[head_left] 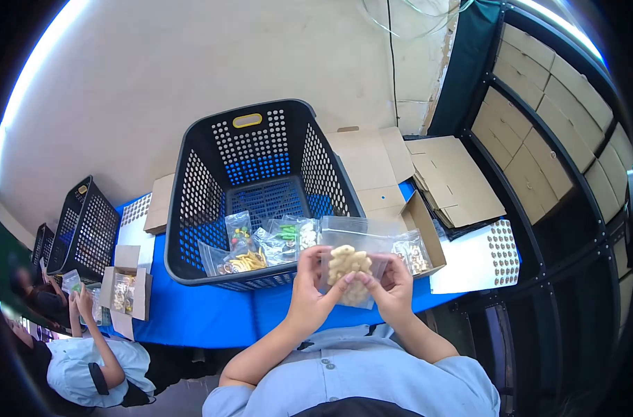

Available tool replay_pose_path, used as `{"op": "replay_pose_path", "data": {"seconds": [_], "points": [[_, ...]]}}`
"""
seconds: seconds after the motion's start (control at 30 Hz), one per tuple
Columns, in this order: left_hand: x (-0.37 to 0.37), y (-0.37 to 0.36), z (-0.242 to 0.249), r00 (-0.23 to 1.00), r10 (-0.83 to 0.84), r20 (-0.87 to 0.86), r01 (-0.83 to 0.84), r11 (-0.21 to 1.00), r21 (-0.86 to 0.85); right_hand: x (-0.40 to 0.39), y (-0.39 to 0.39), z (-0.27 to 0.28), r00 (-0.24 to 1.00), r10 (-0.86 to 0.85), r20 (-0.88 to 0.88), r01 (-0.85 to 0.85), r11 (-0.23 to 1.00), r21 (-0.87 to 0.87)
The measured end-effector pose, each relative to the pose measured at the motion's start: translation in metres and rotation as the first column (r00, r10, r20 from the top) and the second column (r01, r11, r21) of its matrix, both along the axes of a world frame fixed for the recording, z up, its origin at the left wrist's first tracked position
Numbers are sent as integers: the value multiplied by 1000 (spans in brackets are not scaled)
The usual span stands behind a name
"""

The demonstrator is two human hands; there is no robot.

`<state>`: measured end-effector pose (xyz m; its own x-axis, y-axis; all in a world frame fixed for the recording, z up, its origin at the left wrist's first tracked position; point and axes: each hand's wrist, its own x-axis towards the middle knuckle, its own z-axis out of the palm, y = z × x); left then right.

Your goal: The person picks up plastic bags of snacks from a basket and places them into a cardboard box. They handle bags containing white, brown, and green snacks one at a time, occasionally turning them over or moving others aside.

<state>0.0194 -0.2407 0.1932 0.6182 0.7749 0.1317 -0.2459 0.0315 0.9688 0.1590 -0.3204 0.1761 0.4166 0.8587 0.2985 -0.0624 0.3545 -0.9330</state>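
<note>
A clear zip bag of pale beige pieces [350, 265] is held up in front of my chest. My left hand [312, 288] grips its left side, with the thumb on the front. On the opposite side my right hand [393, 288] pinches it the same way. What the pieces are, I cannot make out. Just beyond the hands stands a big black perforated basket [184, 240], with several clear bags [261, 243] of yellow, green, white and mixed small items near its front. Right of it, an open cardboard box [422, 221] holds bagged items [412, 254], partly hidden behind my right hand.
A blue cloth [205, 313] covers the table. Flattened cartons [455, 177] and a sticker sheet [480, 260] lie to the right, beside shelving with cardboard boxes [532, 167]. At left, a co-worker [97, 368] handles a bag near another carton [127, 292] and black basket [91, 229].
</note>
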Motion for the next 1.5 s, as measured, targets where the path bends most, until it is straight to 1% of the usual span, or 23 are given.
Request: {"op": "replay_pose_path", "data": {"seconds": [0.07, 0.1, 0.13, 0.17, 0.2, 0.27, 0.3, 0.33, 0.37, 0.4, 0.43, 0.47, 0.5, 0.53, 0.6, 0.77, 0.83, 0.9, 1.0, 1.13, 1.23, 1.43, 1.5], "points": [[0, 0, -9, 965, 254, -58, -218, 910, 353, 8, -4, -5, 998, -57, 33, 58, 998, -15], [-4, 3, -8, 956, 237, -173, -138, 883, 449, 9, -6, -1, 989, -149, -6, 149, 989, 12], [-3, 3, -5, 956, 238, -171, -139, 881, 452, 9, -7, 0, 970, -238, -50, 240, 970, 36], [-2, 3, 1, 965, 155, -210, 2, 798, 602, 12, -8, -2, 961, -268, 71, 263, 962, 78], [0, 0, 9, 962, 80, -262, 140, 677, 723, 11, -9, -3, 961, -266, 72, 261, 962, 78], [11, -10, 9, 971, 63, -230, 114, 724, 680, 11, -12, -3, 955, -118, 271, 44, 964, 264], [16, -10, -1, 987, 18, -162, 84, 793, 604, 17, -15, -11, 889, -104, 447, -13, 968, 251], [21, -9, -12, 996, -20, -86, 62, 851, 521, 17, -14, -18, 886, -109, 451, -12, 967, 256], [26, -9, -22, 991, -133, 15, 122, 946, 300, 18, -12, -23, 871, -277, 405, 174, 946, 272], [30, -8, -28, 990, -137, 19, 125, 944, 304, 17, -8, -21, 825, -438, 356, 355, 893, 277], [34, -6, -33, 983, -183, 10, 177, 964, 196, 15, -5, 5, 727, -537, 428, 472, 843, 257], [37, -6, -38, 973, -230, 6, 229, 970, 84, 19, -7, -3, 724, -540, 429, 474, 842, 259], [43, -10, -44, 964, -259, 60, 255, 964, 69, 26, -13, -20, 932, -307, 191, 313, 950, 3], [47, -11, -52, 960, -272, 67, 268, 961, 69, 33, -18, -33, 989, -89, -122, 65, 980, -190], [59, -13, -68, 952, -289, 102, 300, 946, -123, 45, -20, -37, 982, -82, -168, 33, 960, -278], [77, -12, -86, 958, -260, 120, 284, 918, -278, 53, -20, -42, 946, -111, -306, 15, 954, -300], [82, -11, -96, 954, -262, 148, 293, 919, -263, 59, -21, -42, 932, -107, -346, 2, 956, -292], [89, -11, -95, 949, -260, 179, 299, 921, -250, 71, -22, -40, 949, -10, -314, -103, 935, -340], [99, -12, -81, 970, -200, 139, 236, 912, -336, 72, -21, -42, 948, -84, -308, -23, 945, -326], [112, -10, -92, 982, -157, 101, 178, 951, -252, 91, -22, -44, 972, -49, -229, -21, 955, -295], [117, -13, -93, 986, -117, 119, 140, 970, -201, 107, -23, -40, 987, 49, -155, -104, 921, -374], [132, -12, -86, 990, -29, 138, 67, 959, -275, 130, -17, -43, 901, 98, -422, -249, 914, -320], [139, -14, -86, 994, 8, 108, 22, 962, -272, 123, -13, -46, 978, 44, -205, -112, 937, -332]]}}
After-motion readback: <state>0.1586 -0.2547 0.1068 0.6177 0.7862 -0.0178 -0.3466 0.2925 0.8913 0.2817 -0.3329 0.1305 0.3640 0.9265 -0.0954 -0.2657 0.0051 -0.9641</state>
